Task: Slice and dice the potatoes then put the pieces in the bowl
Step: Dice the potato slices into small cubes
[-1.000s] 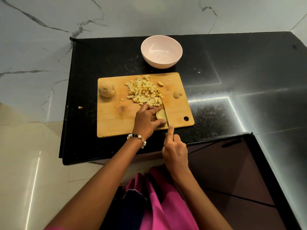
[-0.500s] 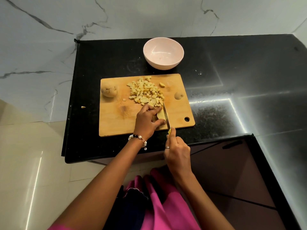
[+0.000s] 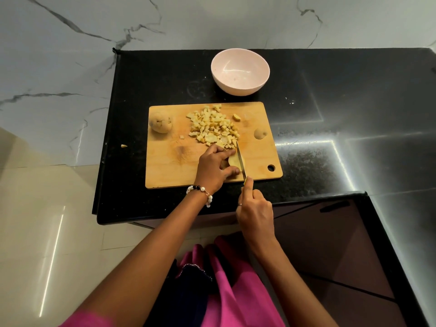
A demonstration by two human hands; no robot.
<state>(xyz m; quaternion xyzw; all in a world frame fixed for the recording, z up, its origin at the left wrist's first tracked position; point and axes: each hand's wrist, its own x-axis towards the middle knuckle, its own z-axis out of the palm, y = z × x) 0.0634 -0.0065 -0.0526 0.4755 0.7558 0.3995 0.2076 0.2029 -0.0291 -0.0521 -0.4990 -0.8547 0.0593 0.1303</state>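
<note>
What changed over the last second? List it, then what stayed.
Little moved. The right hand drew the knife slightly back toward the person along its cut through the potato piece, which the left hand still pins. Diced pile, whole potato, bowl and board stayed.

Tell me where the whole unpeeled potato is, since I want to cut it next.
In the head view the whole potato sits at the far left corner of the cutting board, left of the diced pile.
</note>
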